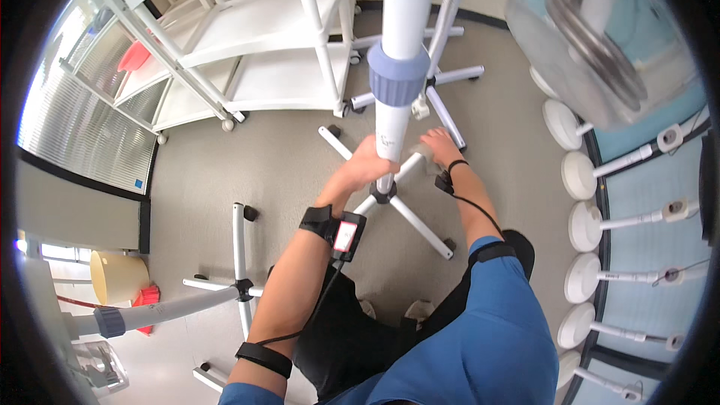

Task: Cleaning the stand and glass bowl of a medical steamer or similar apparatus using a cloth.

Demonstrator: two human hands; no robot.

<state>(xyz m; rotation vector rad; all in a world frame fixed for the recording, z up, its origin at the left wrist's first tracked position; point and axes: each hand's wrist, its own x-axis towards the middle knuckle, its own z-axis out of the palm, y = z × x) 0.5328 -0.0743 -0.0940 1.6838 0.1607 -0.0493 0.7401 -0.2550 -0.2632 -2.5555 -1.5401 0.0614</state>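
Note:
My left hand (368, 167) grips the lower part of a white metal pole (394, 121), just above its wheeled star base (383, 194). A ribbed blue-grey collar (398, 74) sits higher on this pole. To the right of the pole, my right hand (440, 145) reaches low beside one leg of the base, with a translucent, crumpled-looking piece (430, 158) at its fingers; whether they close on it cannot be made out. Black straps and cabled devices are on both arms. Part of a clear plastic container with a metal handle (596, 39) looms at the upper right.
White shelf trolleys (275, 104) on castors stand at the upper left. Another wheeled stand (413, 81) is just behind the pole, and one more (239, 247) at lower left. Round white bases (582, 225) line the right wall. A yellow bin (118, 277) stands at far left.

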